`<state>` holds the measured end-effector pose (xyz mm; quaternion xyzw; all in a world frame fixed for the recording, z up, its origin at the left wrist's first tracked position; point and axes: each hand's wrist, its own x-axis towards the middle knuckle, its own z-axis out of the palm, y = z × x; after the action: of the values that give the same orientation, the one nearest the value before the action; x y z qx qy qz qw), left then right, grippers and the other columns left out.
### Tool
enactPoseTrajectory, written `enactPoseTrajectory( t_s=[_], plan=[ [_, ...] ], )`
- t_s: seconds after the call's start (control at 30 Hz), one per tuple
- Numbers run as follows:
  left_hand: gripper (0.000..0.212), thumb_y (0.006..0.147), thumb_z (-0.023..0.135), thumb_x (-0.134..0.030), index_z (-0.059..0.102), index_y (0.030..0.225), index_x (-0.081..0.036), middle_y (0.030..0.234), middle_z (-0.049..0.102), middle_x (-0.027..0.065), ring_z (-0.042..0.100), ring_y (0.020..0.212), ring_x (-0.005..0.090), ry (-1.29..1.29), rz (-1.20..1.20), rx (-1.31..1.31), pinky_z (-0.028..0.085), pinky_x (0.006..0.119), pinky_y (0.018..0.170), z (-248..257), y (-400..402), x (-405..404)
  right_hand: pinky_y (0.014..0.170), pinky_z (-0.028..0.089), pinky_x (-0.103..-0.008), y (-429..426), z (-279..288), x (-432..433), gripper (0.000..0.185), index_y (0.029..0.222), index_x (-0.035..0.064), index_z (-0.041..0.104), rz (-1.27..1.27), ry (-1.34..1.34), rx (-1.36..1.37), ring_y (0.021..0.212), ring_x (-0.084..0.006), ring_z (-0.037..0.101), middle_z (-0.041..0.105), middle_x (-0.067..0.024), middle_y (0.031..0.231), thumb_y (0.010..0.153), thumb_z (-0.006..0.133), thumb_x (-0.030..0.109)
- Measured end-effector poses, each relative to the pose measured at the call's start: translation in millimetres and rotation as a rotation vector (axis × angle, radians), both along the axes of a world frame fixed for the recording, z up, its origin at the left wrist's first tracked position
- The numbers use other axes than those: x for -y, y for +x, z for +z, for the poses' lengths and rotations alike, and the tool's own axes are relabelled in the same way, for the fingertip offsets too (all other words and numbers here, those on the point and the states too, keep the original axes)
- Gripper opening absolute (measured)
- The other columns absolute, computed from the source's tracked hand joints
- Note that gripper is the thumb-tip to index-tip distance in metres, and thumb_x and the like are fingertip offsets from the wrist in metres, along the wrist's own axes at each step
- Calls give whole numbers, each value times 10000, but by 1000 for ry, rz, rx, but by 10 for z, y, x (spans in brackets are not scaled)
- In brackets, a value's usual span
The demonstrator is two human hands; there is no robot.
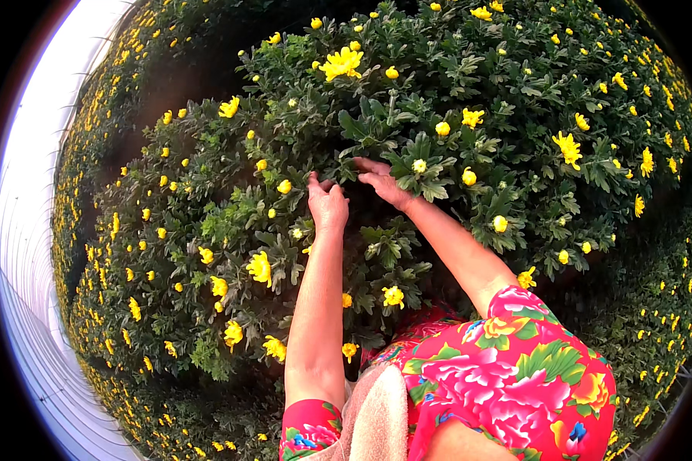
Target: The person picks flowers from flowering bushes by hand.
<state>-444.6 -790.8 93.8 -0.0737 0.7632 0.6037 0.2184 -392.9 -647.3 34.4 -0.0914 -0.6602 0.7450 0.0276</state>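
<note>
Both my hands reach in among the dark green leaves of yellow chrysanthemum plants (259, 268). My left hand (327, 204) is at the middle of the view, its fingers bent at the foliage; whether it pinches a stem is not visible. Just to its right, my right hand (383, 183) stretches its fingers toward the left under some leaves, its thumb and a finger apart. A pale yellow bud (419, 166) on a leafy stem stands beside my right wrist. A large open yellow flower (341, 63) is farther up, beyond both hands.
Dense rows of chrysanthemums with buds and open blooms (567, 151) surround me on all sides. Dark gaps separate the rows at the upper left and lower right. A pale, ribbed greenhouse cover (29, 230) curves along the left rim. My red floral clothing (513, 380) fills the lower right.
</note>
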Motion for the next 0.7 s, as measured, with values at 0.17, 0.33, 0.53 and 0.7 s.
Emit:
enactPoseTrajectory(
  t_s=[0.17,0.33,0.53,0.7],
  plan=[
    [704,905,493,18,118,1500,13,1320,507,230,643,1002,262,80,90,60,594,334,713,114,35,48,860,467,-312,-389,53,78,482,1226,92,625,-40,53,237,948,-153,623,686,-80,1027,978,476,477],
    [732,930,475,22,40,1518,-5,1353,487,233,642,1034,267,84,123,94,593,331,739,54,65,334,810,511,-396,-993,235,348,289,1057,118,696,-326,559,167,921,-320,676,715,-124,965,865,604,314],
    [738,938,486,1,22,1512,7,1380,458,241,632,1065,280,166,137,115,591,342,764,94,19,371,879,472,-328,-1516,69,299,367,1111,7,647,-211,144,168,919,-184,618,675,-72,1019,756,649,99],
    [712,930,496,8,68,1499,27,1403,431,254,602,1121,315,216,147,81,588,365,798,46,-68,453,715,456,-255,-1508,79,325,431,1244,54,565,108,-169,222,905,-99,586,655,-25,1105,820,598,127]
  ],
)
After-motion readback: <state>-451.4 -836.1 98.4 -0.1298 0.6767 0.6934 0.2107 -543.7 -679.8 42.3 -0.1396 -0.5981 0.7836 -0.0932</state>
